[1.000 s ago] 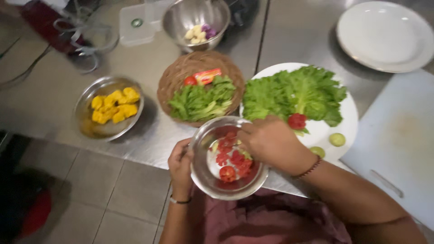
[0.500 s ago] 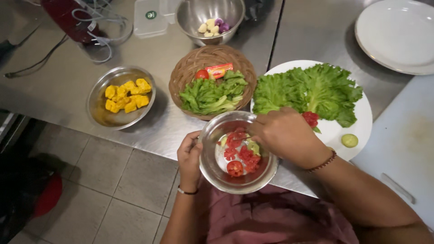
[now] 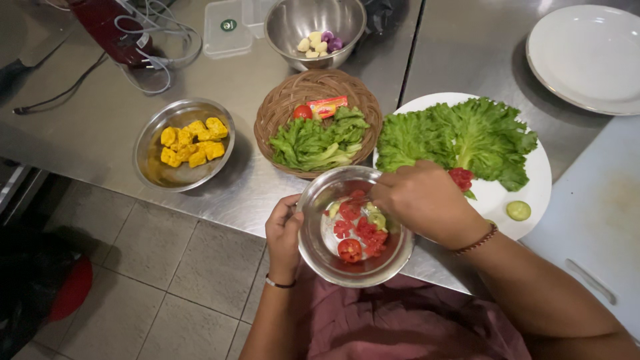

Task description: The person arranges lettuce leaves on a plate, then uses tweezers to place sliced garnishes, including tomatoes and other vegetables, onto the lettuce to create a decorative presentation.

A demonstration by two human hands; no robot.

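At the near edge of the steel surface (image 3: 227, 200), the left hand (image 3: 283, 237) clasps the rim of a small metal bowl (image 3: 313, 250), fingers curled around its left side and holding it partly out past the edge, over the tiled floor. Inside lie tomato slices (image 3: 353, 233) and a few pale green cucumber pieces (image 3: 377, 219). The right hand (image 3: 423, 200) reaches into the bowl from the right, its fingers bent down among the slices; whether its grip has closed on a piece cannot be told, since the fingertips are hidden. Just beyond it, a white plate (image 3: 527, 183) carries lettuce leaves (image 3: 460, 137), a tomato slice (image 3: 461, 177) and a cucumber round (image 3: 518, 211). Left of the plate sits a wicker basket (image 3: 280, 110) with more greens, and further left a steel bowl (image 3: 150, 157) of yellow chunks. Toward the far edge stand a deeper bowl (image 3: 293, 27) with pale and purple pieces, and an empty plate (image 3: 587, 57) at the far right corner.
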